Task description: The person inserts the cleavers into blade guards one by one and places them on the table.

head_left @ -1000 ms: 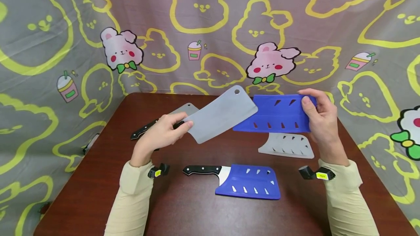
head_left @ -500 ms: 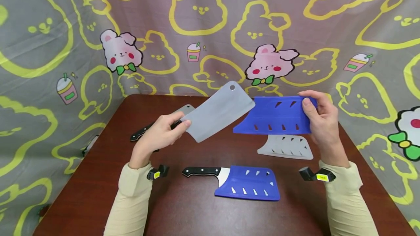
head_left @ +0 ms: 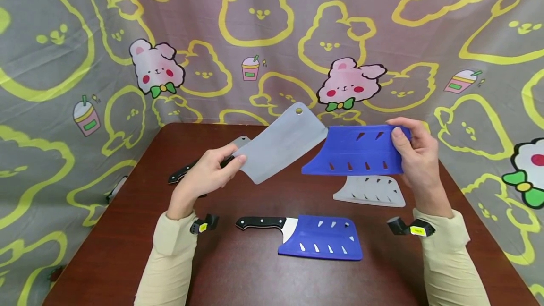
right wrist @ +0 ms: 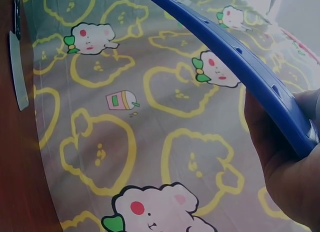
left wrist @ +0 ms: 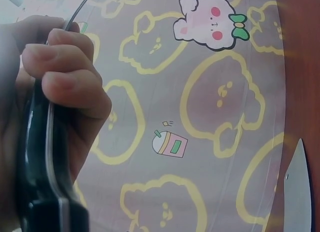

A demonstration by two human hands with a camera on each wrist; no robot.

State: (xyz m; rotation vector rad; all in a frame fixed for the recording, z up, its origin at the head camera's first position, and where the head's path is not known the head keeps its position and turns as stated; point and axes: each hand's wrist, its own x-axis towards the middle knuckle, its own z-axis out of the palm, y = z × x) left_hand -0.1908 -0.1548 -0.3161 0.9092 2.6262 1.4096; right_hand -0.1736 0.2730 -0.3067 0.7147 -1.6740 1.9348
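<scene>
My left hand (head_left: 211,170) grips a cleaver (head_left: 284,144) by its black handle (left wrist: 45,167), the broad grey blade raised and slanting up to the right. My right hand (head_left: 418,157) pinches the right end of a blue slotted blade sheath (head_left: 361,150), thumb in front, holding it up level over the table. The cleaver's upper right corner, near its round hole, comes right to the sheath's left end in the head view. In the right wrist view the blue sheath (right wrist: 250,67) shows edge-on between thumb and fingers.
A second cleaver in a blue sheath (head_left: 323,237) lies at the front of the brown table (head_left: 238,277). A white slotted sheath (head_left: 371,190) rests behind it to the right. Another black-handled cleaver (head_left: 182,172) lies back left, partly behind my left hand. Patterned cloth (head_left: 272,51) surrounds the table.
The cleaver in my left hand has shifted slightly left and up, so its tip no longer overlaps the blue sheath as much. The right hand and sheath stay nearly still.
</scene>
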